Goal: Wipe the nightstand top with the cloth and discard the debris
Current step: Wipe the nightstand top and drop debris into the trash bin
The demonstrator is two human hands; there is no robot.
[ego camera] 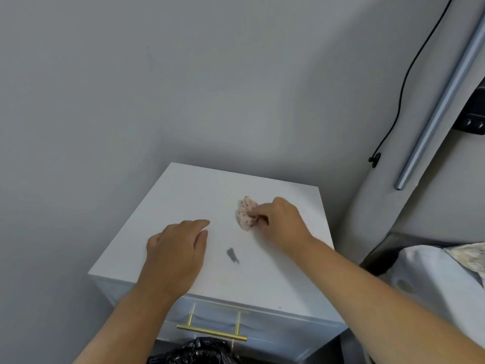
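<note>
Black bag (195,350) is sitting nearest, below the drawer handle (212,331). Left hand (174,254) is lying flat, fingers extended, holding nothing, on the nightstand (183,195). Grey debris (232,256) is lying between the hands. Right hand (282,223) is pinching the cloth (245,212): bunched, pinkish, dark-speckled, pressing on the top just beyond the fingertips.

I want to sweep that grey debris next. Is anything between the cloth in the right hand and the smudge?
Nothing visible. The right hand holds the cloth on the nightstand top, and only bare white surface lies between it and the grey debris. The left hand rests flat, off to the side.
</note>
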